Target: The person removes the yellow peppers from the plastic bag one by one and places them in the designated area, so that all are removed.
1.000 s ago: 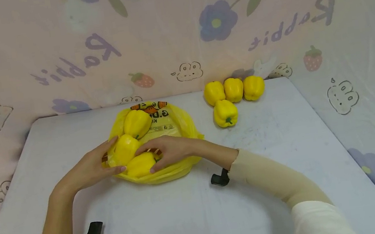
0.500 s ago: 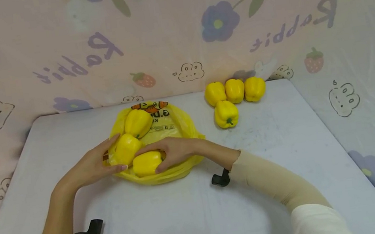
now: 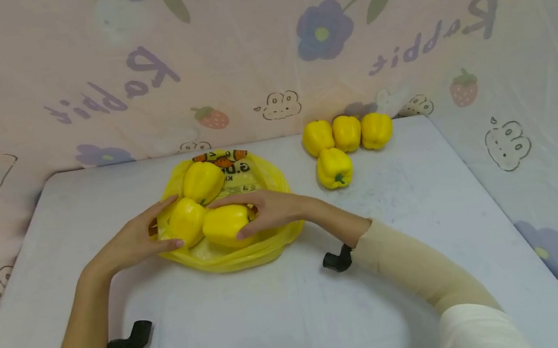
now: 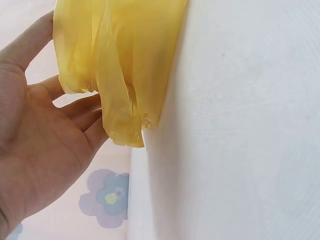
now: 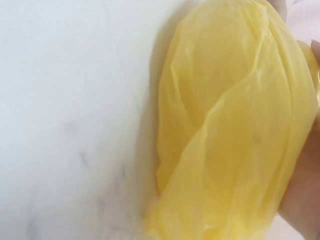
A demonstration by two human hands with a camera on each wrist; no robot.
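Observation:
A yellow plastic bag [image 3: 227, 261] lies opened out on the table, with three yellow bell peppers in its mouth. My right hand [image 3: 275, 207] reaches in over the bag's right side and grips the nearest bell pepper [image 3: 224, 226], thumb in front and fingers behind. At the left rim, my left hand [image 3: 135, 239] holds the bag, thumb and fingers spread around the edge beside another bell pepper [image 3: 186, 223]. The third bell pepper [image 3: 203, 181] rests toward the back. In the left wrist view, the fingers of the left hand [image 4: 55, 135] pass behind the bag's folds [image 4: 120, 75].
Several more yellow bell peppers [image 3: 347, 133] sit in a group at the table's back right, one [image 3: 334, 167] in front of the others. A patterned curtain [image 3: 241, 54] hangs behind the white table [image 3: 258, 331]. Black wrist pieces [image 3: 133, 338] stick out below both wrists.
My right hand has shifted right and slightly back, pulling the gripped bell pepper away from the left one. The left hand stays at the bag's left rim.

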